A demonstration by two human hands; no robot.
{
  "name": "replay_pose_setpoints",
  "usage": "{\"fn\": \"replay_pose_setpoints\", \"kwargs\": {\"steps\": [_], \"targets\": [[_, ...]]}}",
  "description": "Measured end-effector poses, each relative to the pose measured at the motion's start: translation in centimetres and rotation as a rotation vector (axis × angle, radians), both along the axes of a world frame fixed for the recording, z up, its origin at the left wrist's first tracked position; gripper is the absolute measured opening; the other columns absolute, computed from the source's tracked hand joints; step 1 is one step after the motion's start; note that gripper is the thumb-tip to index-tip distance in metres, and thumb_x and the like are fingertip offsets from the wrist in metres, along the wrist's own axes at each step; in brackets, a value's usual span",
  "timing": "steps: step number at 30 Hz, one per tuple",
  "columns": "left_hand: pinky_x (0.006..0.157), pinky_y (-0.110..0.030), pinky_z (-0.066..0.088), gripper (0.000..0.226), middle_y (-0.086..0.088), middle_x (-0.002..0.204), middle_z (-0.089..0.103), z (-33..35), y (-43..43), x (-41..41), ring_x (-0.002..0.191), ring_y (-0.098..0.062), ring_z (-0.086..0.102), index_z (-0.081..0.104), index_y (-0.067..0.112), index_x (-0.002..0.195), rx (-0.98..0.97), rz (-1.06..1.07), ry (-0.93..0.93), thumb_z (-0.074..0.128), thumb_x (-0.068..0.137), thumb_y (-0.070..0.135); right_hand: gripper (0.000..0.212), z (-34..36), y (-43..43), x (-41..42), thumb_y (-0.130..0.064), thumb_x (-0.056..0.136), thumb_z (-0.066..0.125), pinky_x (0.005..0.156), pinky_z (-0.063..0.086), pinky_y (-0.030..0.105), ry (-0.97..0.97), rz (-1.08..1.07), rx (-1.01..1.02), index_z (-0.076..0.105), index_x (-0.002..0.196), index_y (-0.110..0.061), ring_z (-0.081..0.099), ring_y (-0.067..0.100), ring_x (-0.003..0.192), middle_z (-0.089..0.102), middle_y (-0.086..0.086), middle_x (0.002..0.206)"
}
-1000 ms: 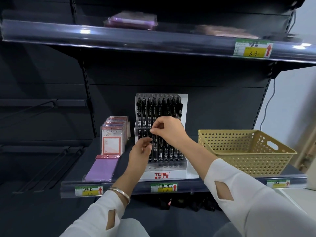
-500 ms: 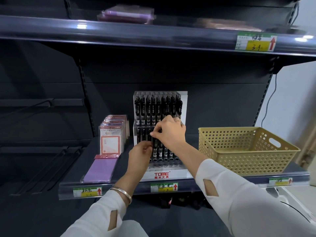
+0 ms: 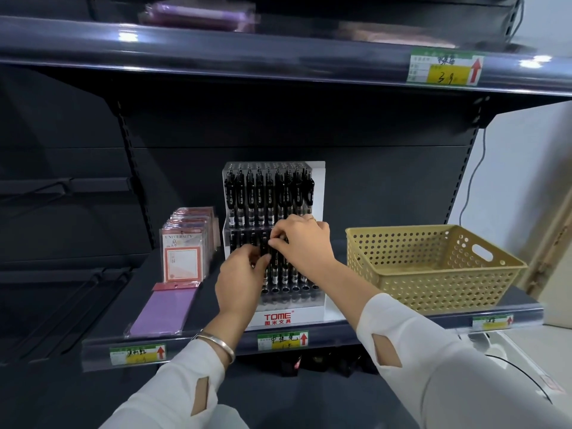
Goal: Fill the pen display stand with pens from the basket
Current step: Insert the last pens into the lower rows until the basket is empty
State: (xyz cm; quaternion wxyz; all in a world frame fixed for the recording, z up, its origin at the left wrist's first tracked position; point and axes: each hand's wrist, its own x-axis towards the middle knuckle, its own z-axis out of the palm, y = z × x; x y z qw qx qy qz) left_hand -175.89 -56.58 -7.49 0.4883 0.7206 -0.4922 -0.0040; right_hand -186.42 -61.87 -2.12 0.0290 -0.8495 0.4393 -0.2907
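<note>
- Pinching a black pen in our right hand, low on the pen display stand.
- Fingers of our left hand grip neighbouring pens.

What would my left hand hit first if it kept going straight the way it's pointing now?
The lower row of pens in the display stand. Your left hand points up and back at them from very close, though depth is hard to judge.
</note>
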Motion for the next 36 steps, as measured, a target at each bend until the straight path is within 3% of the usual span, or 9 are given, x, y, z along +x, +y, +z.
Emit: {"fn": "replay_pose_setpoints", "kwargs": {"steps": [7, 11, 13, 16, 20, 23, 28, 32, 36], "targets": [[0.073, -0.037, 0.051, 0.027, -0.004, 0.098, 0.066, 0.3, 0.3, 0.3, 0.089, -0.024, 0.06, 0.061, 0.012, 0.106, 0.015, -0.013, 0.012, 0.062, 0.087, 0.032, 0.02, -0.6, 0.1, 0.1, -0.035, 0.092, 0.054, 0.095, 0.029, 0.038, -0.009, -0.024, -0.037, 0.063, 0.107, -0.027, 0.046, 0.021, 0.114, 0.058, -0.004, 0.112], [0.069, -0.029, 0.043, 0.022, 0.0, 0.096, 0.06, 1.1, 0.6, 0.0, 0.086, -0.018, 0.056, 0.057, 0.014, 0.105, -0.088, -0.078, -0.041, 0.062, 0.087, 0.026, 0.022, -0.4, -0.6, -1.6, -0.034, 0.093, 0.053, 0.096, 0.031, 0.038, -0.106, -0.004, -0.001, 0.063, 0.11, -0.026, 0.047, 0.018, 0.114, 0.056, -0.004, 0.116], [0.074, -0.024, 0.04, 0.022, -0.001, 0.104, 0.059, 1.7, 0.4, -0.3, 0.094, -0.017, 0.056, 0.06, 0.012, 0.11, -0.112, -0.127, -0.118, 0.06, 0.089, 0.019, 0.019, -0.3, -1.0, -2.3, -0.03, 0.093, 0.055, 0.094, 0.033, 0.037, -0.061, 0.011, 0.008, 0.067, 0.106, -0.024, 0.044, 0.02, 0.113, 0.054, -0.003, 0.115], [0.077, -0.023, 0.04, 0.026, 0.002, 0.114, 0.056, 2.5, -0.1, -0.7, 0.108, -0.016, 0.05, 0.061, 0.015, 0.117, -0.063, -0.126, -0.273, 0.054, 0.093, 0.022, 0.017, -0.2, -1.5, -2.7, -0.024, 0.092, 0.057, 0.091, 0.04, 0.035, -0.029, 0.038, 0.042, 0.07, 0.102, -0.02, 0.042, 0.026, 0.111, 0.054, 0.002, 0.114], [0.069, -0.031, 0.045, 0.028, 0.004, 0.111, 0.054, 3.5, -0.9, -1.0, 0.106, -0.016, 0.046, 0.064, 0.019, 0.112, 0.081, -0.062, -0.425, 0.052, 0.092, 0.035, 0.018, 0.0, -1.9, -2.6, -0.023, 0.091, 0.058, 0.092, 0.038, 0.031, -0.021, 0.065, 0.088, 0.07, 0.102, -0.016, 0.043, 0.027, 0.11, 0.053, 0.007, 0.113], [0.073, -0.032, 0.046, 0.029, 0.003, 0.111, 0.057, 4.0, -1.4, -0.8, 0.105, -0.019, 0.049, 0.063, 0.02, 0.111, 0.131, -0.045, -0.468, 0.054, 0.091, 0.038, 0.017, 0.2, -2.0, -2.8, -0.024, 0.087, 0.064, 0.09, 0.04, 0.029, -0.126, 0.091, 0.113, 0.068, 0.101, -0.015, 0.048, 0.022, 0.107, 0.053, 0.006, 0.11], [0.076, -0.029, 0.038, 0.034, 0.011, 0.112, 0.06, 4.9, -1.5, -0.8, 0.101, -0.017, 0.048, 0.063, 0.03, 0.112, 0.141, -0.026, -0.58, 0.052, 0.087, 0.052, 0.008, 0.6, -2.6, -4.3, -0.022, 0.086, 0.066, 0.075, 0.037, 0.022, -0.236, 0.098, 0.189, 0.069, 0.087, -0.014, 0.051, 0.011, 0.088, 0.053, -0.001, 0.095], [0.082, -0.031, 0.031, 0.027, 0.012, 0.109, 0.061, 5.4, -1.8, -1.5, 0.104, -0.017, 0.045, 0.065, 0.03, 0.103, 0.179, -0.038, -0.608, 0.052, 0.088, 0.048, 0.007, 0.5, -2.9, -4.9, -0.018, 0.085, 0.066, 0.074, 0.037, 0.02, -0.234, 0.107, 0.225, 0.069, 0.086, -0.012, 0.052, 0.013, 0.086, 0.055, 0.003, 0.099], [0.084, -0.033, 0.029, 0.019, 0.009, 0.107, 0.065, 5.3, -2.1, -1.6, 0.105, -0.018, 0.046, 0.065, 0.028, 0.102, 0.182, -0.056, -0.548, 0.054, 0.09, 0.039, 0.009, 0.5, -2.8, -5.0, -0.018, 0.085, 0.067, 0.081, 0.045, 0.028, -0.218, 0.089, 0.212, 0.068, 0.084, -0.01, 0.055, 0.017, 0.088, 0.054, 0.004, 0.101]]}}
